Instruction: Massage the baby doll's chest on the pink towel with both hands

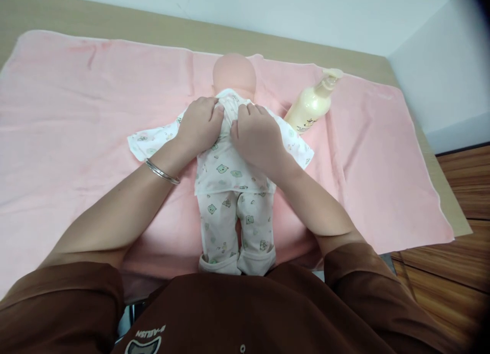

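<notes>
At the near side of the pink blanket (95,98), printed trousers (250,223) come first, cuffs toward the wearer's brown shirt (214,313). Up from there, the printed top (225,172), looking soft, limp, light and quick to crease, and here are both hands! The left hand (201,123) pinches a gathered fold below the collar; the right hand (258,137) grips cloth just across from it, fingers curled. The collar edges look the surest hold. Inside lies the baby doll (234,77), mid-blanket, long axis running straight away from the wearer, crown toward the far edge, sleeves spread sideways. Its head looks firm, smooth, perhaps slippery. Over by the right-hand sleeve, a pump bottle (312,106)!
</notes>
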Tool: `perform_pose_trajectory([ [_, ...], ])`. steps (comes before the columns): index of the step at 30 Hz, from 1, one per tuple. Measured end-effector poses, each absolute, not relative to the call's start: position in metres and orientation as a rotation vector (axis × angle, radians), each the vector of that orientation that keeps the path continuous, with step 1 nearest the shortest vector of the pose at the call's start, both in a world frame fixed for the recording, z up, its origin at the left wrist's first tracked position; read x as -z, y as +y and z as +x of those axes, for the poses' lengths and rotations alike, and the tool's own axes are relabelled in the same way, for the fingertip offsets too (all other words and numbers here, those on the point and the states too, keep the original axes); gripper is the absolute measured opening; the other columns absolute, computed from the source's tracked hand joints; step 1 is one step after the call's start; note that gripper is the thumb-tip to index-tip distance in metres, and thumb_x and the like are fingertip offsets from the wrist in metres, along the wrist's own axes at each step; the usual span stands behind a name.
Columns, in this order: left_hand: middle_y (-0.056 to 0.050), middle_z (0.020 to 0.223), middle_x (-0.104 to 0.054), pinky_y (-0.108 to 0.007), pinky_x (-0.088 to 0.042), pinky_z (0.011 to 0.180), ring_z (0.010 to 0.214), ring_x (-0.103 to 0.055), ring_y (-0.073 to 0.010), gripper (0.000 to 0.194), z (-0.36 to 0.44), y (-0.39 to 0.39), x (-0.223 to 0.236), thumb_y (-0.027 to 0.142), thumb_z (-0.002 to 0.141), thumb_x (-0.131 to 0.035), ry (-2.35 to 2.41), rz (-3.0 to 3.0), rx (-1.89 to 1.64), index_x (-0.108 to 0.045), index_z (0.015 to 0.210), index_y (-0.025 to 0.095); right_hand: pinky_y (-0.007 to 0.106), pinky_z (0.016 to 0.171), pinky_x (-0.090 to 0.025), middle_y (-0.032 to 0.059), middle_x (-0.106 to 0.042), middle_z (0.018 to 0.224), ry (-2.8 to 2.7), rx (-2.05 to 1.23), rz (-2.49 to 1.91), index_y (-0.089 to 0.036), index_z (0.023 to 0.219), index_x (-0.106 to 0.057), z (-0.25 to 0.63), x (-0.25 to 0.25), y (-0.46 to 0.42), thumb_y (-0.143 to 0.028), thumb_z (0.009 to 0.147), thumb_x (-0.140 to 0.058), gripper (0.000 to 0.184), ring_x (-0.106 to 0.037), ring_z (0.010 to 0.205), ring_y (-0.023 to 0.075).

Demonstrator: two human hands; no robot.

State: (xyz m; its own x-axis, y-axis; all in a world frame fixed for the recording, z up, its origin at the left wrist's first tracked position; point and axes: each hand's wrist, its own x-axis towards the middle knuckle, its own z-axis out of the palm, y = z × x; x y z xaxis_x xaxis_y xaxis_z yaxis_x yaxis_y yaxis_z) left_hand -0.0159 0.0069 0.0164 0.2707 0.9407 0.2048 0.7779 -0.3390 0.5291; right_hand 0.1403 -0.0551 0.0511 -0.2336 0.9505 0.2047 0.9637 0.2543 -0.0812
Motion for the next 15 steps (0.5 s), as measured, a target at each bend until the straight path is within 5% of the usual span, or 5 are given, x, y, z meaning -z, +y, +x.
perform_pose_trajectory([
  [4,-0.015,0.111,-0.064,-0.05,-0.047,0.104,0.116,-0.059,-0.0349,0.036,-0.01,-0.013,-0.025,0.038,0.109,-0.029,1.554,2.401,-0.677,-0.059,0.098,0.023,0.048,0.112,-0.051,0.0185,-0.071,0.121,-2.226,-0.158,-1.824,-0.007,0.12,-0.066,0.158,-0.054,-0.038,-0.041,0.111,-0.032,0.049,-0.065,0.122,0.0339],
  [8,-0.014,0.106,-0.062,-0.051,-0.048,0.104,0.116,-0.058,-0.0354,0.034,-0.004,-0.033,-0.035,0.038,0.108,-0.032,1.493,2.482,-0.7,-0.059,0.095,0.024,0.051,0.104,-0.055,0.0185,-0.071,0.126,-2.2,-0.416,-1.861,-0.009,0.127,-0.065,0.175,-0.055,-0.023,-0.061,0.109,-0.029,0.066,-0.067,0.118,0.0354],
  [15,-0.01,0.095,-0.063,-0.045,-0.052,0.096,0.102,-0.059,-0.0287,0.031,-0.013,-0.009,-0.034,0.036,0.103,-0.04,1.523,2.312,-0.701,-0.046,0.075,0.024,0.051,0.118,-0.046,0.0264,-0.062,0.138,-2.355,-0.004,-1.824,0.002,0.138,-0.056,0.15,-0.053,-0.052,-0.036,0.111,-0.027,0.055,-0.058,0.134,0.0386],
])
